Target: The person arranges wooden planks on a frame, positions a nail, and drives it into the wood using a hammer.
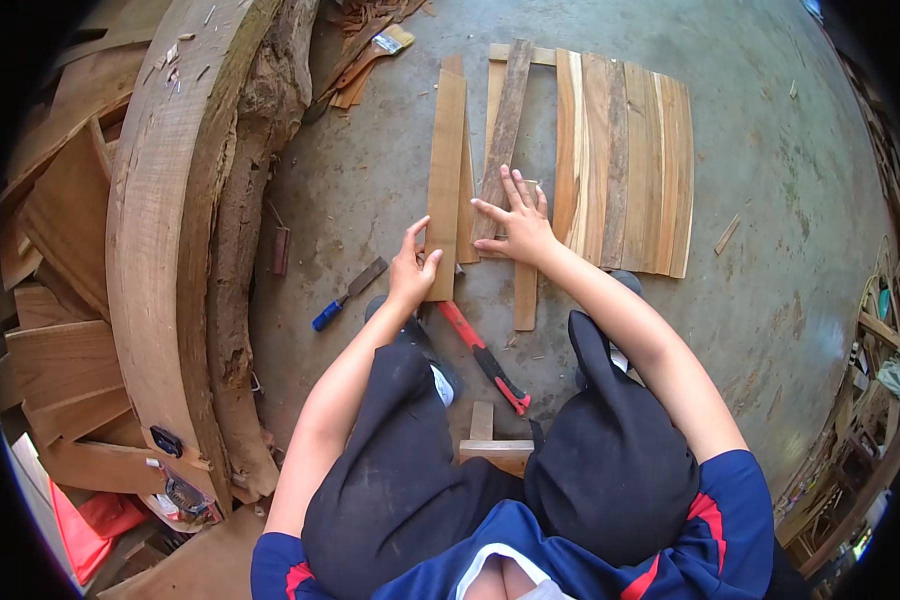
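My left hand (412,268) is at the lower end of a smooth brown board (448,180), its thumb and fingers at the board's left edge. My right hand (522,225) lies with fingers spread on a darker, rough board (508,115), which tilts over a lighter frame strip (538,55). To the right, several slats (620,160) lie side by side as a panel. A narrow strip (525,297) sticks out below my right hand. The red and black hammer (475,345) rests on the floor between my feet, its head partly hidden near the smooth board.
A chisel with a blue handle (342,300) lies left of my left foot. A thick timber beam (160,230) runs along the left, with scrap boards (65,220) beyond it. A paintbrush (390,42) lies at the top. Wood scraps (855,430) line the right edge.
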Motion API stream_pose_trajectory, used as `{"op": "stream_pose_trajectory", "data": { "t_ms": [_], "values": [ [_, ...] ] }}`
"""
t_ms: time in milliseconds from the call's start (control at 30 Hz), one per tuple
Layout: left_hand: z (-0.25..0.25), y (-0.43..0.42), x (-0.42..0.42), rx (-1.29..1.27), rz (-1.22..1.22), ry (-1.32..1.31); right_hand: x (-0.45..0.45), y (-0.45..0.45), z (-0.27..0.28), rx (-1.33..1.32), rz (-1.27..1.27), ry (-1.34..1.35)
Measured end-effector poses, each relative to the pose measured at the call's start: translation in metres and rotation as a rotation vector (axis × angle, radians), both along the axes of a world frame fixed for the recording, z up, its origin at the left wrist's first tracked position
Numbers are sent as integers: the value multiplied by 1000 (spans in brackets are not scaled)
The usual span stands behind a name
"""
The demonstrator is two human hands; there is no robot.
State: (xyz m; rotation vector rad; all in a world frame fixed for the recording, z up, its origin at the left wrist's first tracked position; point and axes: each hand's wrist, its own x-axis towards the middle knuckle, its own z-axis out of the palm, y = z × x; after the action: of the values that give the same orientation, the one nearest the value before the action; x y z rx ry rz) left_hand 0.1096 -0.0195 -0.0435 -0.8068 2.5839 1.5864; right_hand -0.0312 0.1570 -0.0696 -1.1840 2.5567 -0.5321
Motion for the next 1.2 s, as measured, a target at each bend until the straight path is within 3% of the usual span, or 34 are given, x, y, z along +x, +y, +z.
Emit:
{"op": "stream_pose_trajectory", "data": {
  "t_ms": [167,333,500,800,1033,1200],
  "values": [
    [0,-1,7,-4,53,7,-2,-1,-2,-104,50,8],
    [0,-3,9,-51,120,-39,10,7,9,-42,129,-39],
    [-25,-6,11,144,212,64,27,18,17,66,196,-106],
    [-25,-7,11,208,196,47,26,-1,16,32,285,-18],
    [-24,-9,10,205,277,128,32,-22,36,-65,311,-111],
    [-13,-15,3,115,320,122,20,-47,12,-99,575,-9]
  ]
}}
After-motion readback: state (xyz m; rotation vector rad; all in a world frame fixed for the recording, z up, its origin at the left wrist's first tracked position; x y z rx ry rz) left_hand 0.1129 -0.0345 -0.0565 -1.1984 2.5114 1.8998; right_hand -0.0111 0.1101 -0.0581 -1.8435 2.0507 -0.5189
